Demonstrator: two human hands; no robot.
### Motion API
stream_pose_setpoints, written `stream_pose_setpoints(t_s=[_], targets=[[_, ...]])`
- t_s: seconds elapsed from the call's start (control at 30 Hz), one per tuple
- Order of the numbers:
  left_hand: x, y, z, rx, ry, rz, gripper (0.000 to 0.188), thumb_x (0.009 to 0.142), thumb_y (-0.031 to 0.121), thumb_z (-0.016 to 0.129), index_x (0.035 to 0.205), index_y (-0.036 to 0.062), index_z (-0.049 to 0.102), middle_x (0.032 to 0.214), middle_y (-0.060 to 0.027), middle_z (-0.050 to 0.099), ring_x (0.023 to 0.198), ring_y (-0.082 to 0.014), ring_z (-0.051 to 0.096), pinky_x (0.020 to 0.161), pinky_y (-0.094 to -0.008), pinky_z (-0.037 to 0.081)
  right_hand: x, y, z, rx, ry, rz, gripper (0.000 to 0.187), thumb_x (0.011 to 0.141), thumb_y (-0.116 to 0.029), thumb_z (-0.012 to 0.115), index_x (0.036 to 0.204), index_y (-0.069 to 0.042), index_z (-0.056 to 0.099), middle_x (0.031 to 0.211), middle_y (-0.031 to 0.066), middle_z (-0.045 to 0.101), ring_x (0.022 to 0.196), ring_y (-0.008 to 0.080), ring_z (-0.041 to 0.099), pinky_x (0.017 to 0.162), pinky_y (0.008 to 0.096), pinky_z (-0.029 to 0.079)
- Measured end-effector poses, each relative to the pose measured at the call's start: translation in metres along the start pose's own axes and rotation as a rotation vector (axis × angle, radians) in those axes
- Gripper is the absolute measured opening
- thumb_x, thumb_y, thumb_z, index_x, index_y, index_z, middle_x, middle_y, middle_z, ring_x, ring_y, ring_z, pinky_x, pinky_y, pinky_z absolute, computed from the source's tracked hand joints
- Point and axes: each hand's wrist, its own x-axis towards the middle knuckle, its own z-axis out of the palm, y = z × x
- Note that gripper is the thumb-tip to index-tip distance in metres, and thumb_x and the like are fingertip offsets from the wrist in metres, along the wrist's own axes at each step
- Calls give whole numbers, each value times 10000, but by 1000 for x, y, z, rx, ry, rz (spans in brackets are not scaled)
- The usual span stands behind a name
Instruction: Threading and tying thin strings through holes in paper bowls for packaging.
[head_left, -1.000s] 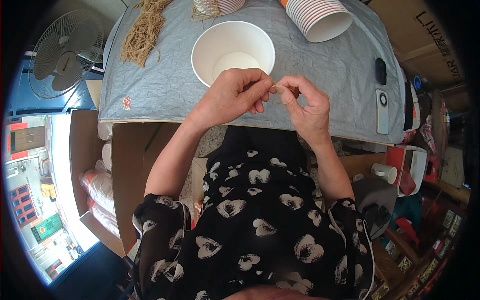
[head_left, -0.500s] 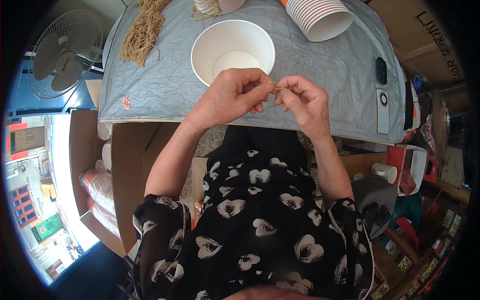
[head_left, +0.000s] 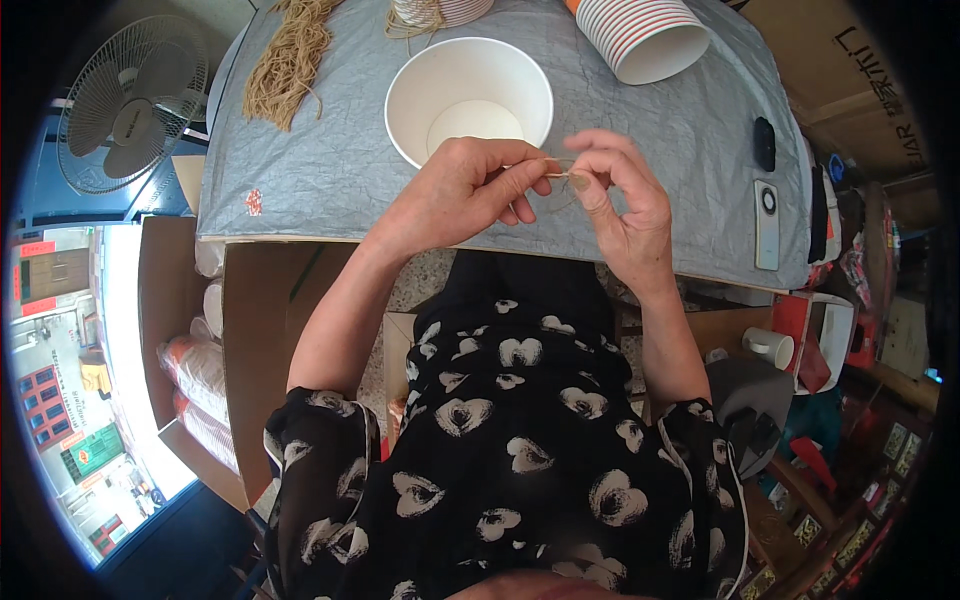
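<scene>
A thin strand of tan twine [head_left: 560, 172] runs between my two hands. My left hand [head_left: 478, 188] pinches it between thumb and forefinger, the other fingers curled under. With thumb and forefinger my right hand [head_left: 625, 195] grips the strand a short way to the right, its other fingers raised. Just beyond my hands stands a large white paper tub [head_left: 400, 105], its rim partly hidden behind my left hand. At the far left of the table lies a loose bundle of tan twine [head_left: 288, 65].
A stack of white paper tubs with orange rims [head_left: 660, 50] lies tilted at the far right. Twine loops around another stack [head_left: 440, 12] at the back. A black object [head_left: 764, 143] and a phone [head_left: 766, 225] lie near the right edge of the grey-covered table [head_left: 330, 190].
My right hand has moved slightly right, away from my left, and its fingers have lifted and spread. More twine shows between the hands. My left hand has hardly moved.
</scene>
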Motion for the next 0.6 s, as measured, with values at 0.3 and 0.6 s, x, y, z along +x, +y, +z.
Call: stream_pose_setpoints(t_s=[0.3,0.6], targets=[[1,-2,0,12,-37,22,260,1057,208,531,1109,-5,670,902,-22,673,729,-63,635,651,-210,537,6,-3,7,232,-28,139,206,1046,-210,531,989,-18,575,1062,105,658,921,110,604,844,282,493],[-2,-2,1,-9,91,2,191,1007,109,603,1099,-33,692,854,-44,691,718,-80,663,675,-233,575,0,-3,2,337,-36,282,179,1043,-169,542,955,-16,574,764,-24,581,651,14,462,564,197,365]])
